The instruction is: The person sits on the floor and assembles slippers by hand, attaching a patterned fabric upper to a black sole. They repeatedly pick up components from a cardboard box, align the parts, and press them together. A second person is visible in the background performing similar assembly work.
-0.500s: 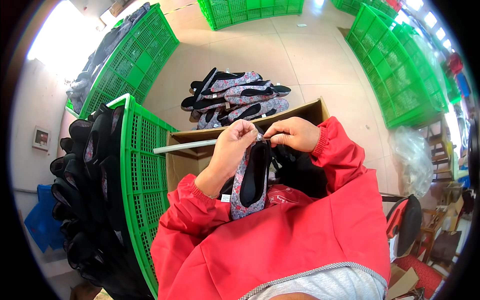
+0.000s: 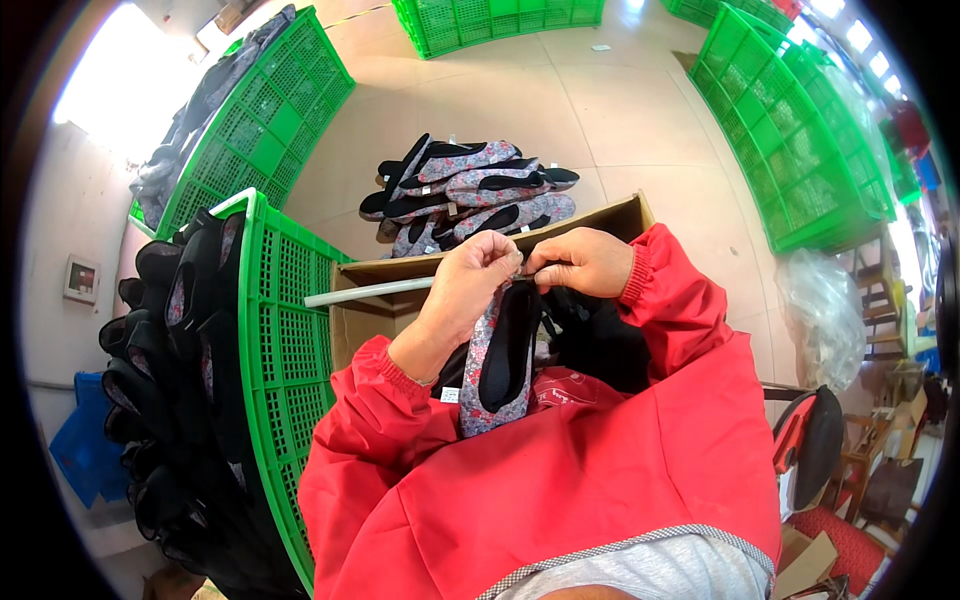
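Observation:
A floral slipper [image 2: 484, 365] with a black lining lies lengthwise in front of me, its near end against my red smock. Both hands meet at its far end. My left hand [image 2: 462, 290] is closed, thumb and forefinger pinching at that far tip. Beside it my right hand [image 2: 585, 262] is closed too, its thumb and bent forefinger pressed together at the same spot. Whatever small thing lies between the right fingertips is too small to make out. A white tag [image 2: 450, 395] shows at the slipper's left side. Below the hands, black items [image 2: 600, 345] lie in an open cardboard box [image 2: 345, 325].
A pale rod [image 2: 365, 292] runs across the box. Floral slippers [image 2: 470, 195] are piled on the floor beyond it. Green crates [image 2: 290, 350] stand at left, back and right, the nearest holding black slippers [image 2: 180, 400]. Clear plastic [image 2: 820, 305] lies at the right.
Both hands stay at the slipper's far end. The fingertips have shifted slightly and my right hand sits a little farther left. The slipper has barely moved.

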Demonstrator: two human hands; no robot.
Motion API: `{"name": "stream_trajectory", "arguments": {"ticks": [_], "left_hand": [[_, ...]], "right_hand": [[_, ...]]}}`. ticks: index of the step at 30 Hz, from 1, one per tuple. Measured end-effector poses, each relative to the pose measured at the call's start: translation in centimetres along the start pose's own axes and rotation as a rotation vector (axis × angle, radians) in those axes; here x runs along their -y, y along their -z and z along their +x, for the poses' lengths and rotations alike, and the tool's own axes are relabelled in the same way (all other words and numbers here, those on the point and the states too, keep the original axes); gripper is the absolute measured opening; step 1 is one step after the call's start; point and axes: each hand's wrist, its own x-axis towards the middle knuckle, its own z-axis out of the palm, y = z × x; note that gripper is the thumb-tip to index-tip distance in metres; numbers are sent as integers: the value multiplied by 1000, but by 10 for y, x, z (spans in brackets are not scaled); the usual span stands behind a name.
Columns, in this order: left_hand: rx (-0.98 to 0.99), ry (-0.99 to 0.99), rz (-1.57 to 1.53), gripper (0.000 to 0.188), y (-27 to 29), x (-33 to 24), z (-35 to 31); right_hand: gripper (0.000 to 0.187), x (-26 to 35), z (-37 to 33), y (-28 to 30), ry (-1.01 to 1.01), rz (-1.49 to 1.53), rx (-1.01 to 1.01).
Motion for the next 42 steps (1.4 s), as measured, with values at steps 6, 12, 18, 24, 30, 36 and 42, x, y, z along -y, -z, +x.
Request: {"name": "stream_trajectory", "arguments": {"ticks": [6,12,18,24,30,36,42], "left_hand": [[-47,-89,170,2,-2,-7,16],[-11,-398,663,20,-30,-28,58],[-55,-550,1082,14,-17,-39,65],[230,-539,1126,73,-2,-38,-4],[-104,-482,1534,51,-9,27,-23],[-235,-551,1648,18,-9,37,-3],[-154,-714,1510,18,-1,43,-1]], "right_hand": [[17,-16,-10,-4,-22,173,-81],[19,-36,-29,-28,-400,571,-421],[41,-46,-46,-66,-342,575,-590],[60,-40,-20,-98,-149,428,-689],[54,-29,4,-113,-321,93,-726],[49,-28,17,-116,-537,-115,-720],[24,-51,14,-118,-359,-148,-833]]}}
